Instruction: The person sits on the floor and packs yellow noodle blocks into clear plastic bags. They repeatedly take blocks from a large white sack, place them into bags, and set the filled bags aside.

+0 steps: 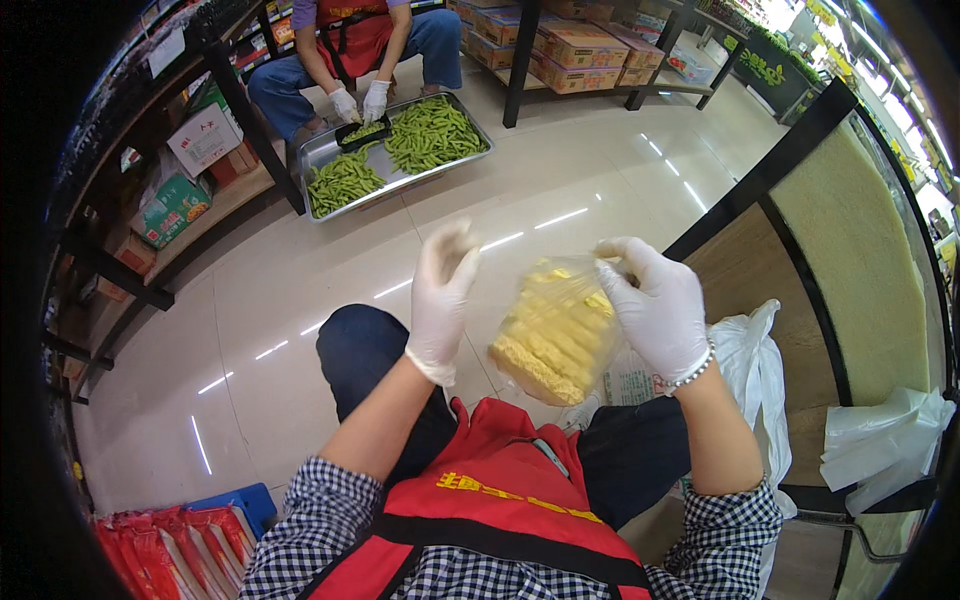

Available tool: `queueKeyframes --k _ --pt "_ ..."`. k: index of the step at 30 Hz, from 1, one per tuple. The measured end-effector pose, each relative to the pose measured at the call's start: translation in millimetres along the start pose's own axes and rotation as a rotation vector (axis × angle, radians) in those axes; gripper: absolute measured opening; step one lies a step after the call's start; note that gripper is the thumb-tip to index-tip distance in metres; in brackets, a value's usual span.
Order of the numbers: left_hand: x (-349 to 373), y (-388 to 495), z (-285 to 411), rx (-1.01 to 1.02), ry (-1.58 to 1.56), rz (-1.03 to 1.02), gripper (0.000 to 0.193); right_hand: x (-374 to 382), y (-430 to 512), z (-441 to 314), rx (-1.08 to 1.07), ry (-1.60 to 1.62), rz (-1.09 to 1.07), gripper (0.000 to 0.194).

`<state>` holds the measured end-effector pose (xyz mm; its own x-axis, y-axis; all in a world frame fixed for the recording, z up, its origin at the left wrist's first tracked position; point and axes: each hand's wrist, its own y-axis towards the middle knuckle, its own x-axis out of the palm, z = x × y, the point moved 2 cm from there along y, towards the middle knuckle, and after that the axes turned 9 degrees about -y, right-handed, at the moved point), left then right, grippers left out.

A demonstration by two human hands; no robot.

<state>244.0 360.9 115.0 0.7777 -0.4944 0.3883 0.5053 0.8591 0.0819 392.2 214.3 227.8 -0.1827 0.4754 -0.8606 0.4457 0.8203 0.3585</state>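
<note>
My right hand (654, 304), in a white glove, grips the upper edge of a clear plastic bag (559, 330). Inside it are yellow pieces of food (570, 319) with a porous, spongy texture, stacked close together. The bag hangs over the floor in front of my knees. To its left is my gloved left hand (442, 292), raised with thumb and fingers apart and nothing between them; its fingertips are blurred. On my lap lies a red apron (510, 480), with a device (551, 456) showing at its pocket.
Ahead, a co-worker's gloved hands (360, 103) work at a metal tray (352, 206) of green pods and a small black container (364, 133). A shelf (217, 202) with boxes lines the left. At right, white plastic bags (750, 375) hang beside a stand; red packages (180, 551) lie lower left.
</note>
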Motion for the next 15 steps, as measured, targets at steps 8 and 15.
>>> queueKeyframes --k 8,15 --pt "-3.7 -83.7 -111.7 -0.788 -0.358 -0.028 0.06 -15.6 17.9 -1.6 0.147 0.177 -0.078 0.018" --pt "21.2 -54.7 -101.4 -0.853 -0.845 -0.281 0.062 -25.0 12.4 -1.1 0.399 0.74 -0.206 0.023"
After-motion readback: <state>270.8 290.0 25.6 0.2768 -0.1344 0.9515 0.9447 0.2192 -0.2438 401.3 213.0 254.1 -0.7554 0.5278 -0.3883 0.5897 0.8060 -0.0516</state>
